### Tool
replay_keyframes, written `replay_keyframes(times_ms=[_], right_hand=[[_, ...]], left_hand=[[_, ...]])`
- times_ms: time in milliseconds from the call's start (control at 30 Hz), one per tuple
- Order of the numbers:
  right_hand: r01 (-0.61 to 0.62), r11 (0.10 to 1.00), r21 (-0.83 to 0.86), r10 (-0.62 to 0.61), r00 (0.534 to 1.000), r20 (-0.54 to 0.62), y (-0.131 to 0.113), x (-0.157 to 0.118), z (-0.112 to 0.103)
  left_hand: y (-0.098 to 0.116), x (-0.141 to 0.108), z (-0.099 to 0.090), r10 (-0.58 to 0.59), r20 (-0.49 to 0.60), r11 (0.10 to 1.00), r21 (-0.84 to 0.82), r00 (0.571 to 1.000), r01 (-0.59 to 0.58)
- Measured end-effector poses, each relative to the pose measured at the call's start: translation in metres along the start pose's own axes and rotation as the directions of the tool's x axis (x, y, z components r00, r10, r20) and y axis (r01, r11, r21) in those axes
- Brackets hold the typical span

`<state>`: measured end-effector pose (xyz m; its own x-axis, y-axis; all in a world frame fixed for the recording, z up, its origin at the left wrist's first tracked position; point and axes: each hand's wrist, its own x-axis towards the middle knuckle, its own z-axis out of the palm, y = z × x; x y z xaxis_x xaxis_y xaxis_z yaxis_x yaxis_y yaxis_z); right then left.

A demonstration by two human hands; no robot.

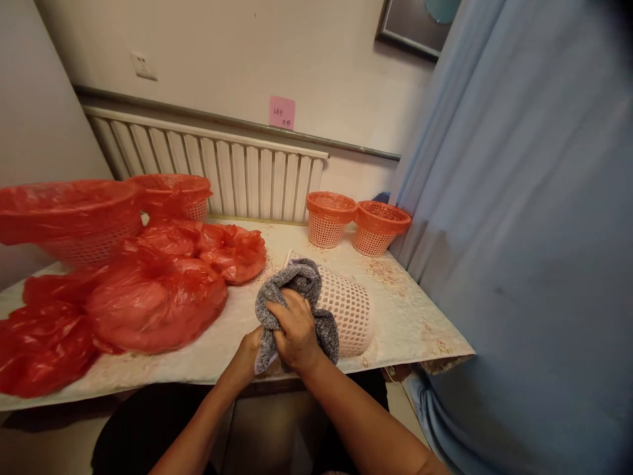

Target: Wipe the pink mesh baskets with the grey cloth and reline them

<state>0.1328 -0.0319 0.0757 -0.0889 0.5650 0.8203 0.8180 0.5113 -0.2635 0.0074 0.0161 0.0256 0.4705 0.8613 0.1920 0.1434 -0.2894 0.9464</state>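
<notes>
A grey cloth is bunched at the table's front edge, over the open end of a pale perforated basket that lies on its side. My right hand grips the cloth from above, its fingers curled into the folds. Lower and to the left, my left hand meets the cloth's hanging edge; its fingers are mostly hidden behind the fabric. The cloth also covers part of the basket's rim.
Red plastic bags fill the left of the table. Red-lined baskets stand at back left and back right. A blue curtain hangs along the right; a radiator is behind.
</notes>
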Motion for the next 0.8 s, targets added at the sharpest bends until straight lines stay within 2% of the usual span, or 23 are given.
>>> replay_keyframes(times_ms=[100, 167, 300, 367, 467, 567, 633, 700, 733, 800], right_hand=[[-0.058, 0.998, -0.024, 0.056, 0.997, -0.055, 0.005, 0.010, 0.001], [-0.079, 0.996, -0.046, 0.076, 0.996, -0.047, 0.012, 0.013, -0.005], [-0.137, 0.985, -0.104, 0.135, 0.991, -0.027, 0.044, -0.001, -0.035], [-0.206, 0.969, -0.137, 0.196, 0.977, -0.085, 0.067, -0.019, -0.055], [-0.343, 0.917, -0.202, 0.294, 0.926, -0.237, 0.100, -0.046, -0.081], [-0.480, 0.853, -0.203, 0.405, 0.856, -0.322, 0.119, -0.055, -0.095], [-0.558, 0.815, -0.158, 0.478, 0.800, -0.363, 0.122, -0.045, -0.095], [-0.585, 0.808, -0.075, 0.525, 0.772, -0.359, 0.119, -0.022, -0.089], [-0.575, 0.818, -0.024, 0.536, 0.776, -0.332, 0.116, -0.008, -0.084], [-0.518, 0.851, 0.084, 0.521, 0.818, -0.243, 0.103, 0.023, -0.071]], left_hand=[[0.000, 0.001, 0.002, 0.056, -0.003, 0.998, 0.007, 0.998, -0.056], [0.001, 0.005, 0.004, 0.028, -0.025, 0.999, -0.028, 0.999, -0.028], [0.001, 0.009, 0.006, -0.085, 0.008, 0.990, -0.110, 0.996, 0.086], [0.001, 0.010, 0.007, -0.105, 0.007, 0.990, -0.099, 0.994, 0.105], [0.004, 0.011, 0.010, -0.094, -0.002, 0.993, -0.073, 0.996, 0.093], [0.010, 0.010, 0.015, -0.057, 0.020, 0.995, -0.075, 0.998, 0.059], [0.015, 0.008, 0.019, -0.044, 0.046, 0.997, -0.065, 0.998, 0.047], [0.018, 0.004, 0.023, -0.033, 0.070, 0.998, -0.047, 0.997, 0.036], [0.020, 0.001, 0.024, -0.025, 0.076, 0.999, -0.038, 0.997, 0.028], [0.023, -0.004, 0.027, -0.013, 0.076, 1.000, -0.024, 0.997, 0.015]])
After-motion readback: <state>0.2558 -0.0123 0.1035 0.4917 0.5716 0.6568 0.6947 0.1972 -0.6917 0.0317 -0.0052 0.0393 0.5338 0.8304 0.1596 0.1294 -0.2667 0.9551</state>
